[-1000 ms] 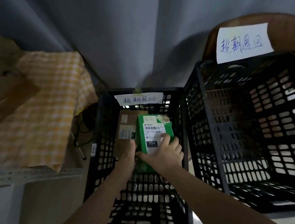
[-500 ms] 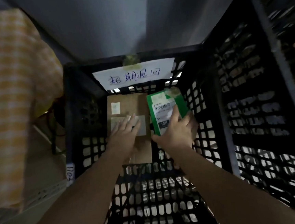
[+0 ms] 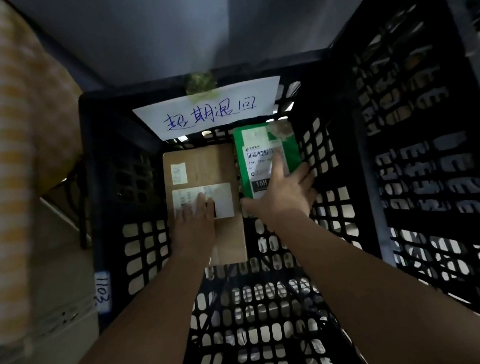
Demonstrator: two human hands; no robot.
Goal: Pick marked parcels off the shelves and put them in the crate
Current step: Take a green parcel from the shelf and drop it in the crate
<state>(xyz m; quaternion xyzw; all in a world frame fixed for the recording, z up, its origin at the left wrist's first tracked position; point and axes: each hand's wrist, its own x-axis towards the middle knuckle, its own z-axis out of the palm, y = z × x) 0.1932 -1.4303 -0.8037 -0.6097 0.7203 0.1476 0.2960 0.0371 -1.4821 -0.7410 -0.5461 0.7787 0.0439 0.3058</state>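
Note:
Both my arms reach down into a black lattice crate (image 3: pixel 139 237) with a handwritten white label (image 3: pixel 209 110) on its far wall. A brown cardboard parcel (image 3: pixel 202 164) lies flat on the crate floor. My left hand (image 3: pixel 196 223) rests flat on it, fingers over its white shipping label. A green parcel (image 3: pixel 262 156) with a barcode label and a "15H" mark stands against the crate's right wall beside the brown one. My right hand (image 3: pixel 285 195) grips its lower end, fingers spread on its face.
A second, taller black crate (image 3: pixel 421 148) stands directly to the right. On the left hangs a yellow-and-white checked cloth (image 3: pixel 7 161) over a shelf. A grey curtain (image 3: pixel 190 26) hangs behind the crates.
The green parcel went from in front of me, held in both hands, down to the crate's right side. My left hand let go and moved onto the brown parcel. The view has closed in.

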